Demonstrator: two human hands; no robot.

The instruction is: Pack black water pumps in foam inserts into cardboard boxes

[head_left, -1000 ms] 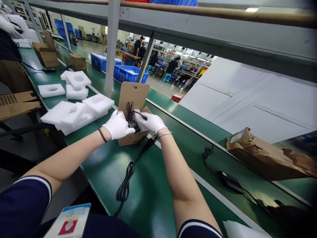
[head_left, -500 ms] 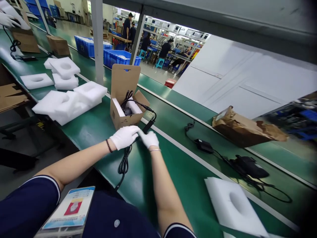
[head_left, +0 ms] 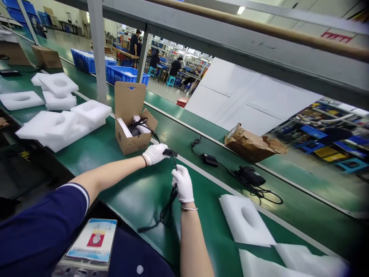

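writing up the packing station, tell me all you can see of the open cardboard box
The open box is plain brown cardboard with small dark marks low on its front. It sits upright on the green surface, back lid raised, a side flap splayed. White foam and dark cable are inside.

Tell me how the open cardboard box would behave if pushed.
The open cardboard box would probably slide without tipping, as it sits flat on the green bench. Its raised lid may wobble, being thin card. The black cord running out over its edge toward the left hand would likely tug.
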